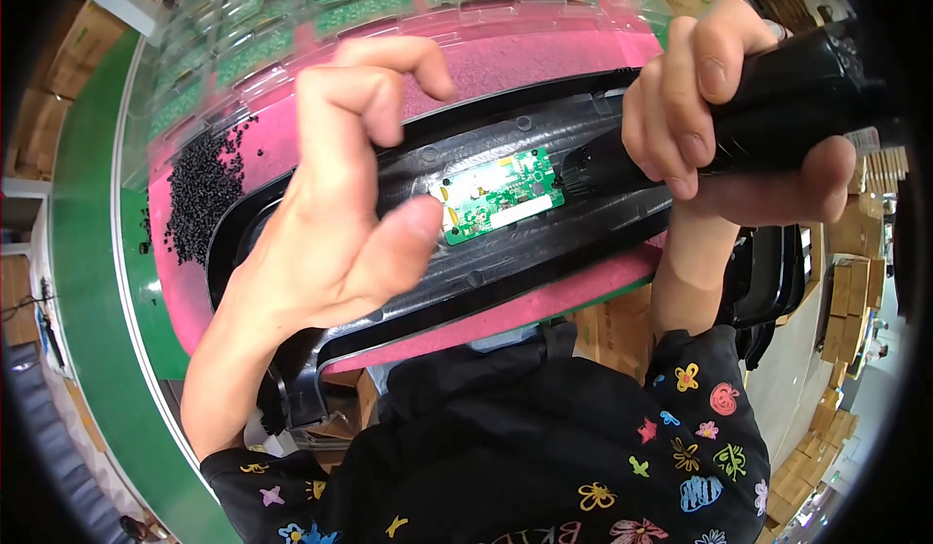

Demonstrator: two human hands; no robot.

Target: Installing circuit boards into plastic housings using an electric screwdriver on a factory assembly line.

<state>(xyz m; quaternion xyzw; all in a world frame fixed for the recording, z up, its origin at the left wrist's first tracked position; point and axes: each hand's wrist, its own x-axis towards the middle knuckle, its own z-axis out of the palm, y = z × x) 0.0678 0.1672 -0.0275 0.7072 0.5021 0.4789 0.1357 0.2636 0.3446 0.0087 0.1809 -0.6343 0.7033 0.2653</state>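
Right hand (685, 106) wrapped around a black handheld tool (787, 106); left hand (316, 238) loosely curled, apparently empty.
The tool points at the right end of the green circuit board (501, 189), already set inside the black housing (607, 228) at the pink worktop's (515, 317) near edge; fastening seems partway, tightness I cannot tell. Small black pieces (199, 189) lie heaped by the left edge, unused.

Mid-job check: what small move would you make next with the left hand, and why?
I'd probably settle the left hand lightly on the left edge of the green circuit board to steady it. The board lies in the black housing, the right hand points the black tool toward its right edge, and the left fingers look free.
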